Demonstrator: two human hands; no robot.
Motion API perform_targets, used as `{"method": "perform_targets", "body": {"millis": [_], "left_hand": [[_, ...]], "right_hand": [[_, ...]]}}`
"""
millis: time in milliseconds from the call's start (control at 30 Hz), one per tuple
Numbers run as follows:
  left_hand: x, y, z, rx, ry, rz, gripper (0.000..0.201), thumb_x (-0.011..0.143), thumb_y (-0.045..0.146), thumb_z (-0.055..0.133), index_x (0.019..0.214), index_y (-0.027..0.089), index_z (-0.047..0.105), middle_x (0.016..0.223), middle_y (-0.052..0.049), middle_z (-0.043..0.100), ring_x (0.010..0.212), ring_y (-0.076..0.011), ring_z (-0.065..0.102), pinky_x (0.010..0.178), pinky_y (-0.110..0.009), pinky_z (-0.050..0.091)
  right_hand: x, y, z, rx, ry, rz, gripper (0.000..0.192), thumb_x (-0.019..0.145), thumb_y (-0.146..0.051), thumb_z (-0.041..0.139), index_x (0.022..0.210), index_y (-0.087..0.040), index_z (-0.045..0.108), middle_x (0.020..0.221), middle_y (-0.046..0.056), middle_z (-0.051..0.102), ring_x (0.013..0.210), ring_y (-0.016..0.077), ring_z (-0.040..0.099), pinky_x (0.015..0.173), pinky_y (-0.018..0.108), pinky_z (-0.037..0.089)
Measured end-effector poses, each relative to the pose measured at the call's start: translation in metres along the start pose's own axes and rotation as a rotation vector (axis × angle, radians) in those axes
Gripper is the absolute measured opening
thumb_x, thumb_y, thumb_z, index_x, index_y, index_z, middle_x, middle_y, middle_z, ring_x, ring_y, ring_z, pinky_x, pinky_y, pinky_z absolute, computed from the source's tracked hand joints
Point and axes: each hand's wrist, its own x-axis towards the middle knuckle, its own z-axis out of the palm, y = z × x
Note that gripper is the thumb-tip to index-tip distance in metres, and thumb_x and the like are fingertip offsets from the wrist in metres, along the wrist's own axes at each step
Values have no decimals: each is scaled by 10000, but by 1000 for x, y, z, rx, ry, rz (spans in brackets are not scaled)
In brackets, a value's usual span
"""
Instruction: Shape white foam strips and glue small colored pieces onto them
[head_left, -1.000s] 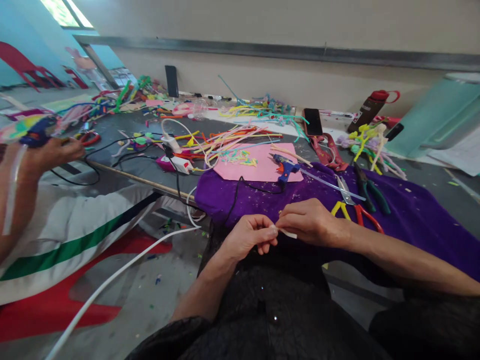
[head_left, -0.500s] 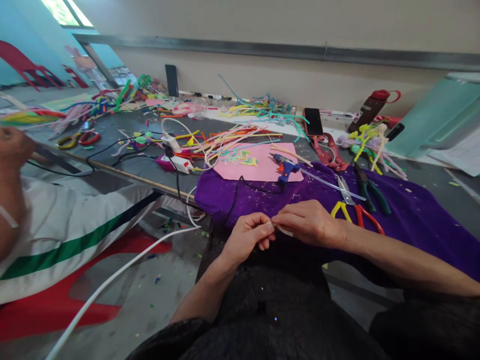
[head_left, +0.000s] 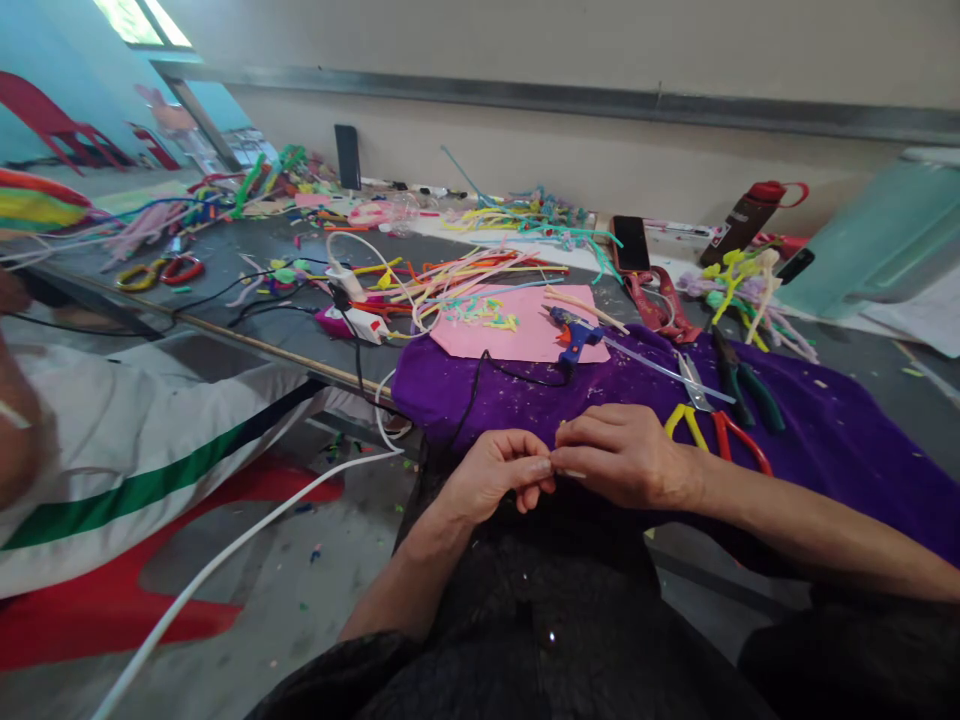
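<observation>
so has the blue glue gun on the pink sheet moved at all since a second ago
No. The blue glue gun lies at the same edge of the pink sheet, nozzle toward the purple cloth; only the camera shifted slightly.

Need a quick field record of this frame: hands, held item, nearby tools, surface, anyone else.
left hand: left hand pinches one end of a small pale strip, fingers closed
right hand: right hand pinches the same strip, fingertips meeting the left's
surface: purple cloth over the table edge
nearby tools: blue glue gun on pink sheet; scissors; pliers
clutter: coloured pipe cleaners; phone; bottle
others: a person's arm, far left
</observation>
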Motion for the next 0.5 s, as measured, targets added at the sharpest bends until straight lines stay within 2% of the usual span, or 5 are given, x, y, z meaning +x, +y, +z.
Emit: {"method": "perform_targets", "body": {"millis": [167, 300, 400, 500], "left_hand": [[-7, 4, 8, 84, 37, 45, 185, 691, 279, 653, 725, 128, 552, 555, 12, 595, 373, -51, 490, 370, -148, 363], [-13, 7, 14, 324, 123, 163, 88, 744, 227, 575, 739, 144, 545, 577, 33, 561, 402, -42, 469, 403, -157, 372], [-14, 7, 16, 687, 235, 456, 51, 750, 189, 554, 713, 157, 568, 611, 15, 578, 499, -72, 514, 494, -193, 415], [-12, 3, 15, 1044, 332, 797, 45, 741, 161, 565, 712, 175, 597, 670, -13, 631, 624, -109, 573, 603, -226, 440]], "right_hand": [[3, -7, -5, 61, 27, 31, 99, 814, -182, 523, 885, -173, 591, 880, 48, 623, 728, 134, 550, 635, 265, 436], [5, -9, -9, 128, -12, 93, 99, 833, -181, 490, 850, -164, 586, 872, 62, 623, 733, 141, 548, 642, 274, 428], [8, -10, -13, 306, -58, 265, 113, 841, -203, 488, 805, -149, 581, 837, 66, 612, 739, 136, 544, 656, 268, 424], [11, -8, -13, 589, -95, 541, 136, 825, -235, 522, 732, -145, 565, 713, 18, 563, 656, 107, 505, 612, 239, 404]]}}
